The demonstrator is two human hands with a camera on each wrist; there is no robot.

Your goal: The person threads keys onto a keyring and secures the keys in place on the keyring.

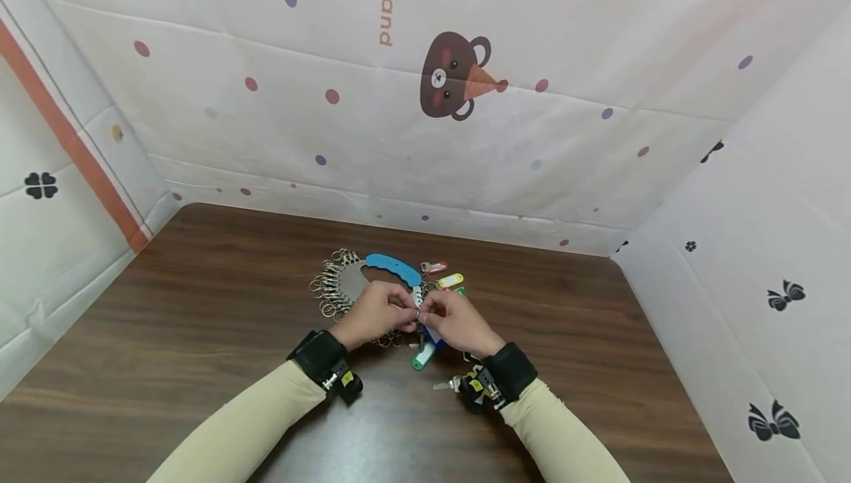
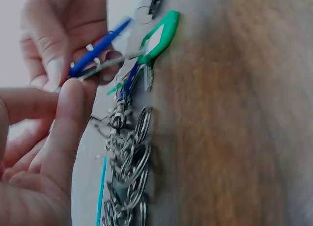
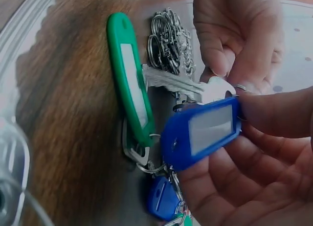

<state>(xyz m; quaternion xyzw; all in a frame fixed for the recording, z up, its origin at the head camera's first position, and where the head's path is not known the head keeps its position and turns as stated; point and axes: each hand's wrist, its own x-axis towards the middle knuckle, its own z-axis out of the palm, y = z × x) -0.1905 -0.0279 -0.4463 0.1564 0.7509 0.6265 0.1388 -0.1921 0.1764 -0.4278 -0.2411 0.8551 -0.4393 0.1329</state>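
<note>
The left hand (image 1: 376,314) and right hand (image 1: 462,322), fingers curled, pinched a thin silver metal ring (image 3: 240,87), maybe to steady it beside a blue plastic tag (image 3: 201,133).

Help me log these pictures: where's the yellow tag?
In the head view, the yellow tag lies on the table, just beyond the right hand, below and right of the red tag.

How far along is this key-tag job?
Looks done: silver metal rings line the curved grey plate with a bright blue handle. In hand: the left hand and right hand pinch a small metal ring beside a blue plastic tag and toothed silver key. Probably left: the yellow oblong tag and another silver key, both lying on the brown wood-grain table.
</note>
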